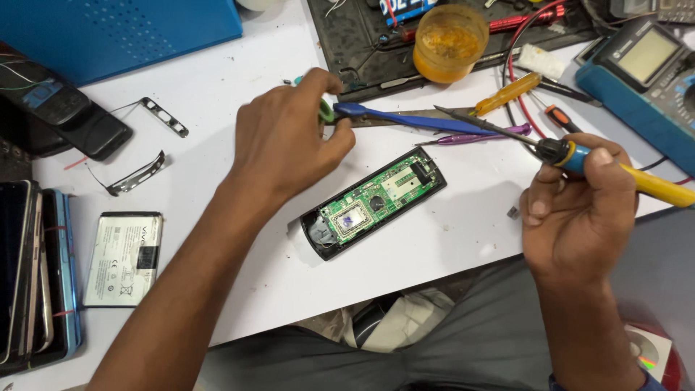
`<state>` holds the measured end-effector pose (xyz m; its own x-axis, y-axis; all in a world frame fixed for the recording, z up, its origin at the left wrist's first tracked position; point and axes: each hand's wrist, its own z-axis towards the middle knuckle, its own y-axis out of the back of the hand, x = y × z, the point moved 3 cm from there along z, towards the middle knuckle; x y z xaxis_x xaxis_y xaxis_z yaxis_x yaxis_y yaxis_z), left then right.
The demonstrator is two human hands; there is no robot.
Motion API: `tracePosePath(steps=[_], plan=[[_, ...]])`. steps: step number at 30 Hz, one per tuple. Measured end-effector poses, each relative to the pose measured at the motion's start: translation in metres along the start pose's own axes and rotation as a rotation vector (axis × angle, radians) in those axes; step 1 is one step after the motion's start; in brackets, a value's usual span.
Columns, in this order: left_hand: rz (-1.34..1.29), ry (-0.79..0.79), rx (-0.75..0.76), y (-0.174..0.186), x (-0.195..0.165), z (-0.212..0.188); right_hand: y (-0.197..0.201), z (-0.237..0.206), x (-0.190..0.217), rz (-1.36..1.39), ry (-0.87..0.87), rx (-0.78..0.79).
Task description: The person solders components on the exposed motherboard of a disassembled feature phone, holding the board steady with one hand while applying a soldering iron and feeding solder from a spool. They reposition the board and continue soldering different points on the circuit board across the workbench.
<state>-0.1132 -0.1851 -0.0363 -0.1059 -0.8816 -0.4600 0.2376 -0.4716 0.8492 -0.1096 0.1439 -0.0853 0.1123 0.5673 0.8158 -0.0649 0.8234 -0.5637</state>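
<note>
White table (pixel 463 232), seen from above, cluttered with repair tools. Left hand (pixel 286 141) curled over a blue plastic toothbrush-shaped brush (pixel 405 119), fingers pinched near a small green piece (pixel 326 111), possibly the brush's end. Right hand (pixel 579 206) closed around a yellow-and-blue soldering iron (pixel 579 156), metal tip pointing left. Between both hands, flat on the table: opened black handset with bare green circuit board (pixel 373 203). Orange jar of flux (pixel 449 42) and blue multimeter (pixel 641 72) further back; grey phone battery (pixel 123 257) at left.
</note>
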Motion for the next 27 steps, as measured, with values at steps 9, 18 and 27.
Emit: tracePosePath(steps=[9,18,27], plan=[[0.027,0.046,0.059,-0.008,0.004,0.010,0.004,-0.001,-0.003,-0.047,0.030,0.015],[-0.062,0.201,-0.142,0.050,0.066,-0.003,0.001,-0.002,-0.002,-0.081,0.036,0.003],[0.249,0.018,-0.494,0.041,0.084,0.004,0.003,0.000,-0.002,-0.123,0.039,0.019]])
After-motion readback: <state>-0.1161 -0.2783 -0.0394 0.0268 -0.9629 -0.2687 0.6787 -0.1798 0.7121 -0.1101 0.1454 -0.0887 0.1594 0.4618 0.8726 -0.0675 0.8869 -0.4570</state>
